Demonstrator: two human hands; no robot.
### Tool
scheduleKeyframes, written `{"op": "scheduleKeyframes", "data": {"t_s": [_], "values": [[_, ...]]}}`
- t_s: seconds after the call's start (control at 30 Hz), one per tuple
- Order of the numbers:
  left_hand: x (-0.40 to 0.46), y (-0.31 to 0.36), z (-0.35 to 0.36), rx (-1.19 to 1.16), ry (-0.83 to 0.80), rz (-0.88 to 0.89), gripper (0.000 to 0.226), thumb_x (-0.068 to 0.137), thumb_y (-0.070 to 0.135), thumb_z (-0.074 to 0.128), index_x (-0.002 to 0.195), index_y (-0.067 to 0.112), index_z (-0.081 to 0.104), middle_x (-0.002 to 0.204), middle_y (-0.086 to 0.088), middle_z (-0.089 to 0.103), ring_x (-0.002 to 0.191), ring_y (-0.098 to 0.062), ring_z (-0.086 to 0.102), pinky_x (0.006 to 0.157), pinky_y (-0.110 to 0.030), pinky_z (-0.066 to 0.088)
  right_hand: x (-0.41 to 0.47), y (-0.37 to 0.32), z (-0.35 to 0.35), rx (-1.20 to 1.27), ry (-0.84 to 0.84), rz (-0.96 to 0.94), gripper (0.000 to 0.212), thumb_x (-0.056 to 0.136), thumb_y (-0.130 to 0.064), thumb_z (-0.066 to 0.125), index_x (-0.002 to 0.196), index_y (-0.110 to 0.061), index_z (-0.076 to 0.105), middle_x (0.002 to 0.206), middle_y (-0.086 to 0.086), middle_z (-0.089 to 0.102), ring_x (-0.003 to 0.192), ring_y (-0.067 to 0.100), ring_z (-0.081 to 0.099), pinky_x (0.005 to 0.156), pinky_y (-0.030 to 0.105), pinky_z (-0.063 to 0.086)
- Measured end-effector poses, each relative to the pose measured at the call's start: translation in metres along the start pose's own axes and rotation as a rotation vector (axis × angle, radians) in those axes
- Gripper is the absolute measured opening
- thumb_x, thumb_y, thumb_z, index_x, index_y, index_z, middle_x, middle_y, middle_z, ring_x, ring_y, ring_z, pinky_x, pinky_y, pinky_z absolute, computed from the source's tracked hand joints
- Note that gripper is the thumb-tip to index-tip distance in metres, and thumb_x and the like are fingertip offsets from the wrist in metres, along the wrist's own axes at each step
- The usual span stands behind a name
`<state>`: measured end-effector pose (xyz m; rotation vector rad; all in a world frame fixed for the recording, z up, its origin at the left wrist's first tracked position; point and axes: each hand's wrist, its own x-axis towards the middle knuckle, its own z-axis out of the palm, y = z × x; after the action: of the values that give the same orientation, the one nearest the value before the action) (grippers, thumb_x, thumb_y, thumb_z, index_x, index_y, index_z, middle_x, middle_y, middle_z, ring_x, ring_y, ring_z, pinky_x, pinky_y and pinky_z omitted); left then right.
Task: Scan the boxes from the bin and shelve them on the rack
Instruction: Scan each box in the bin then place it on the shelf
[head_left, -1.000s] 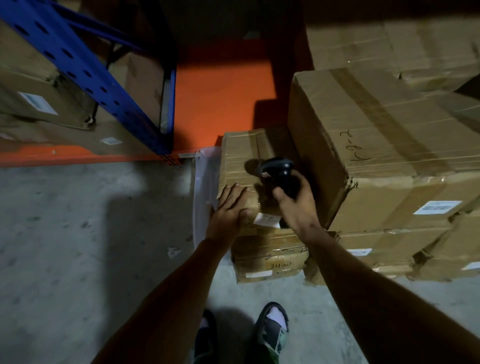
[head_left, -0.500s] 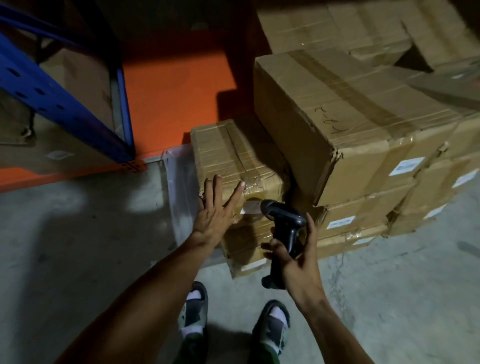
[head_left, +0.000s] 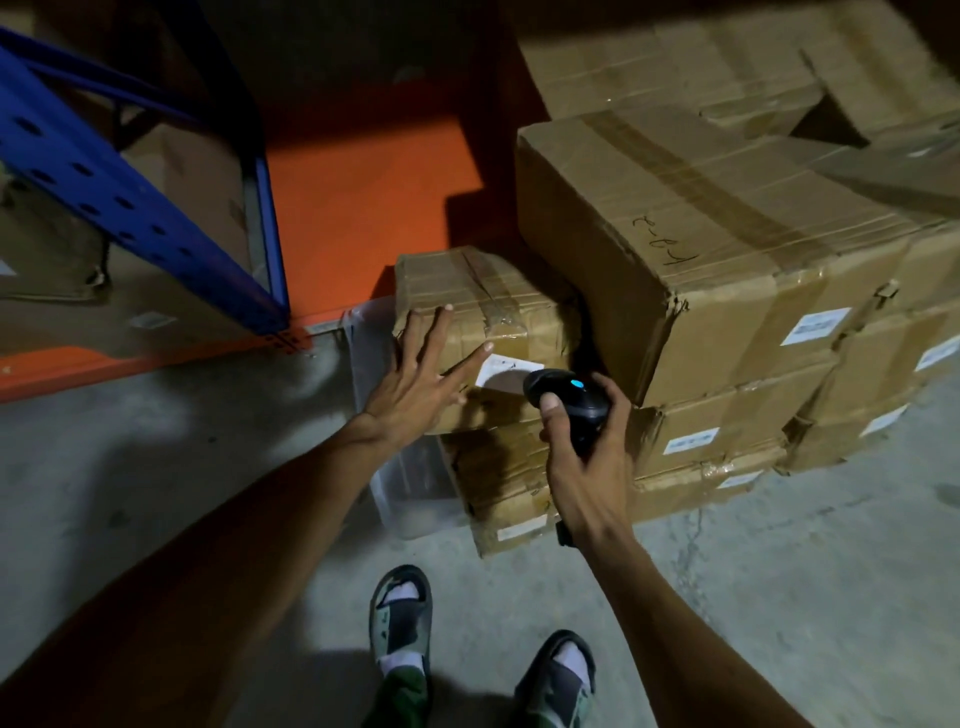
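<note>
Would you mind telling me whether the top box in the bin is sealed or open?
Sealed: brown tape runs across the closed flaps of the top box, which sticks up out of the clear bin.

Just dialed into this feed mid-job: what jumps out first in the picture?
Dead centre, the right hand grips a black scanner with a lit blue dot, aimed at the white label on a taped small box, where the left hand lies spread. Big cartons are stacked right; a blue rack post stands left.
</note>
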<state>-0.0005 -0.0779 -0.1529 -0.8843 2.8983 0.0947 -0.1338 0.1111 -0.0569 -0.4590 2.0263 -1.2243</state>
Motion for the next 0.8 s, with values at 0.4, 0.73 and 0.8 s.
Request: {"op": "scheduleKeyframes", "data": {"t_s": [0.4, 0.73, 0.8], "values": [[-0.008, 0.022, 0.006, -0.003, -0.076, -0.048, 0.092, 0.097, 0.045, 0.052, 0.147, 0.042, -0.026, 0.161, -0.024, -0.017, 0.144, -0.056, -0.006, 0.105, -0.065, 0.035, 0.002, 0.021, 0.013, -0.093, -0.009, -0.048, 0.071, 0.088, -0.072, 0.057, 0.148, -0.044, 0.033, 0.117, -0.012, 0.056, 0.094, -0.002, 0.057, 0.083, 0.018, 0.045], [-0.008, 0.019, 0.008, 0.021, -0.044, -0.047, 0.087, 0.095, 0.048, 0.054, 0.152, 0.041, -0.012, 0.162, -0.027, -0.007, 0.144, -0.057, 0.002, 0.106, -0.065, 0.036, 0.009, 0.031, 0.005, -0.128, -0.022, 0.009, 0.076, 0.091, -0.031, 0.077, 0.153, -0.042, 0.033, 0.124, -0.006, 0.06, 0.12, 0.02, 0.059, 0.099, 0.026, 0.046], [-0.009, 0.018, 0.009, 0.028, -0.038, -0.039, 0.087, 0.094, 0.051, 0.053, 0.154, 0.041, -0.01, 0.162, -0.027, -0.005, 0.143, -0.057, 0.004, 0.103, -0.064, 0.039, 0.01, 0.032, 0.006, -0.156, -0.02, 0.015, 0.076, 0.093, -0.02, 0.074, 0.154, -0.041, 0.033, 0.13, 0.001, 0.062, 0.125, 0.026, 0.059, 0.106, 0.038, 0.047]]}}
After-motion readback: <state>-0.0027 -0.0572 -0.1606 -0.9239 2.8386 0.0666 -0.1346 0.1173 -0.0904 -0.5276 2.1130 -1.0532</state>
